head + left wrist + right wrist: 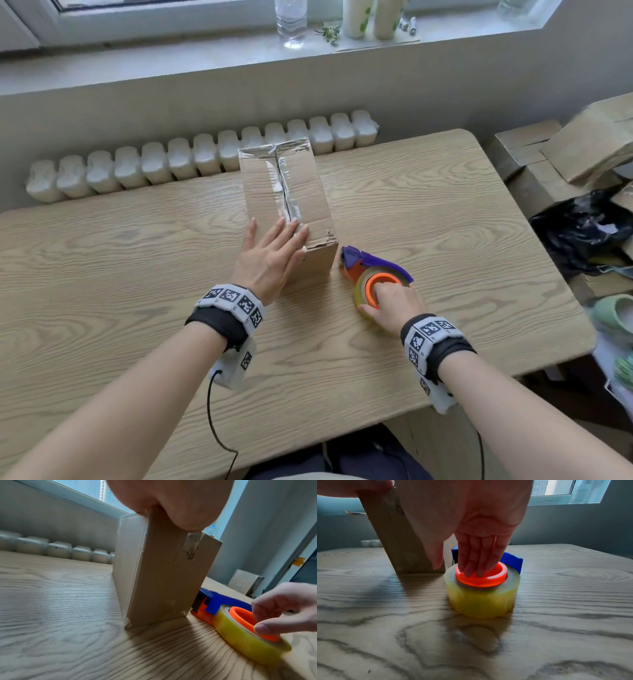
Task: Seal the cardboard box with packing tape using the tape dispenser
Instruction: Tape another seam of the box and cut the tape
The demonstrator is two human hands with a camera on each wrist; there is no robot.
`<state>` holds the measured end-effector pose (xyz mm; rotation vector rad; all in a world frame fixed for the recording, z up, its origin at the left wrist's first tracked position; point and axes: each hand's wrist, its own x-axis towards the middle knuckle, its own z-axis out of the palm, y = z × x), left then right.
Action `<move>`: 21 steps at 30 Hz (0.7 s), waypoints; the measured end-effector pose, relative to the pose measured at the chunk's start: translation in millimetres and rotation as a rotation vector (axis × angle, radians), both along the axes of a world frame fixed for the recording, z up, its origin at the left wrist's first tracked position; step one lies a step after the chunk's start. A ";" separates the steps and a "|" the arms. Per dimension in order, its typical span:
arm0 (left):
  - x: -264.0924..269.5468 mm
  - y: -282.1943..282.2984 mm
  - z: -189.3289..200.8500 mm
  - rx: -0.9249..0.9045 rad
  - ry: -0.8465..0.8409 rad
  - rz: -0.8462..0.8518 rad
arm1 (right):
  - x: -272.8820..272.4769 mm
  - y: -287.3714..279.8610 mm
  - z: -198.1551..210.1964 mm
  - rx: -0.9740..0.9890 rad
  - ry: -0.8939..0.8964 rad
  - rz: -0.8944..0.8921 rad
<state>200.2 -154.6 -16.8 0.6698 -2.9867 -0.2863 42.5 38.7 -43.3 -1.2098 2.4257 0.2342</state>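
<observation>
Box [301, 192] taped shut under flat left hand [270, 255].

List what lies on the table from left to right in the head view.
Left hand → cardboard box → tape dispenser → right hand.

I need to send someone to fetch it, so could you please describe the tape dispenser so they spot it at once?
On the wooden table stands a cardboard box with tape along its top. Just right of the box's near corner lies the tape dispenser, under the right hand. It is the only bright thing there: blue body, orange hub, yellowish roll.
</observation>
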 end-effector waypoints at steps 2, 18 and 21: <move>-1.9 1.8 -1.1 -0.063 -0.028 0.016 | -0.7 -1.1 -2.6 0.008 0.016 0.002; -1.6 -0.9 -4.9 -0.015 0.225 -0.042 | -5.3 -3.2 -2.4 0.040 -0.136 -0.078; 6.6 -2.3 -7.6 -0.061 0.306 -0.153 | -10.0 -4.4 3.2 -0.028 -0.179 -0.127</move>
